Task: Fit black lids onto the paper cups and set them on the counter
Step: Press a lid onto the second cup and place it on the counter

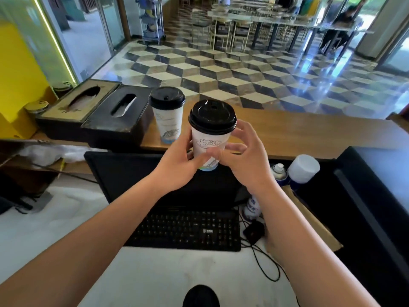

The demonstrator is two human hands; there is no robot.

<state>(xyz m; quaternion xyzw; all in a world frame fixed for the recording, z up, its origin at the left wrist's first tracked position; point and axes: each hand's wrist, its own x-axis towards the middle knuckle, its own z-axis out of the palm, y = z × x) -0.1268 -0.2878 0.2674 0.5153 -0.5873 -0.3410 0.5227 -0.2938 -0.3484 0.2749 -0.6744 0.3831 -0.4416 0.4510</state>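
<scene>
Both hands wrap one paper cup point(209, 149) above the monitor point(155, 173), the left hand point(177, 165) and right hand point(247, 156) gripping its sides, its black lid point(212, 117) seated, probably bound for the wooden table point(298, 134) beside the finished cup point(168, 116).

Upper tabletop point(298, 134): you've got a long wooden ledge running across in front of you.
On it, left: two dark tissue boxes point(97, 114) sit side by side, touching.
On it, beside them: one lidded paper cup point(167, 116) stands upright, just right of the boxes.
Lower tabletop point(155, 275): pale and marbled, right under your arms.
On it: a black keyboard point(188, 229), with cables point(265, 262) trailing to its right.
</scene>
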